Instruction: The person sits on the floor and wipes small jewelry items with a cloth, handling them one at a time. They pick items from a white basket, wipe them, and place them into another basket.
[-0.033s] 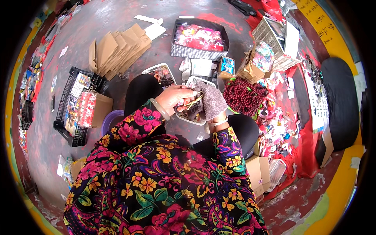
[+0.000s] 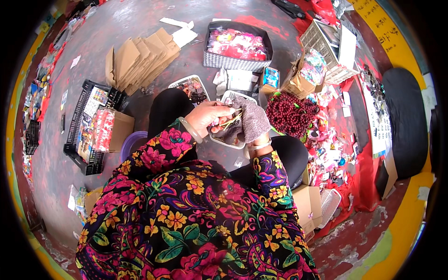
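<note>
My left hand (image 2: 206,116), with a pale bangle at its wrist, is closed in a pinch on thin yellow-green strands (image 2: 228,122). Around my right hand (image 2: 261,141) bunches a fuzzy grey-brown cloth (image 2: 253,119) that it grips; the cloth covers its fingers, and only the wrist side with a pale bracelet shows. Both hands meet over a white plastic basket (image 2: 228,142) between my knees. Darker cloth and small pieces hang or lie in this basket. What the strands belong to is too small to make out.
Beside my left knee stands a second white basket (image 2: 204,86) of small dark pieces. Dark red beads or berries (image 2: 291,114) lie right of the cloth. Ahead is a checkered bin (image 2: 238,64) of pink packets. A black crate (image 2: 84,161), purple basin (image 2: 127,144) and flattened cardboard (image 2: 140,58) are left.
The strands at my left fingertips and the dark cloth over the basket have shifted very slightly. Both hands stay in nearly the same place.
</note>
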`<state>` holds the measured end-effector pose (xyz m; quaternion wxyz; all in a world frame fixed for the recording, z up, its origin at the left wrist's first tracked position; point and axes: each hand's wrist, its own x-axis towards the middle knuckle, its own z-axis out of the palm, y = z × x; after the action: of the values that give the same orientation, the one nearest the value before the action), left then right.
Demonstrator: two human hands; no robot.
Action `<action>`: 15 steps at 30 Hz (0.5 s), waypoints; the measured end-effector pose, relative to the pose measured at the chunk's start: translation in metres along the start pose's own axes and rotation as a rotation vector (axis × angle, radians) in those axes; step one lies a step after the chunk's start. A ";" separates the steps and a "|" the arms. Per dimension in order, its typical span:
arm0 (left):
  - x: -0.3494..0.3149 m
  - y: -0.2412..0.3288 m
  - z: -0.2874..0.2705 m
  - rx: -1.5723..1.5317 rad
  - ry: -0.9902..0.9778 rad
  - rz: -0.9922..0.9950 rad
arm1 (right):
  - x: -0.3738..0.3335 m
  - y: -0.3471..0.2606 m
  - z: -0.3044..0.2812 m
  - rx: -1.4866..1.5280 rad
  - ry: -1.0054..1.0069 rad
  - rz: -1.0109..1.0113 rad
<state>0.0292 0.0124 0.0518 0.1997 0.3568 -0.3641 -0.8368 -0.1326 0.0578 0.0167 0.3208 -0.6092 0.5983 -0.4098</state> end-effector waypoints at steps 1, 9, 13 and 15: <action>0.000 0.000 0.001 -0.002 -0.001 -0.006 | 0.000 0.006 0.001 0.026 -0.002 -0.023; 0.002 0.004 -0.011 -0.124 -0.038 0.001 | -0.009 0.001 -0.002 0.134 -0.106 -0.140; 0.001 0.003 -0.010 -0.131 -0.038 -0.005 | -0.004 0.016 -0.001 -0.115 -0.038 -0.470; 0.001 0.001 -0.012 -0.103 -0.061 -0.014 | -0.003 0.029 0.004 0.002 -0.094 -0.325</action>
<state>0.0370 0.0054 0.0463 0.2008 0.3230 -0.3240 -0.8662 -0.1426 0.0576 -0.0115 0.2785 -0.7163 0.4757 -0.4278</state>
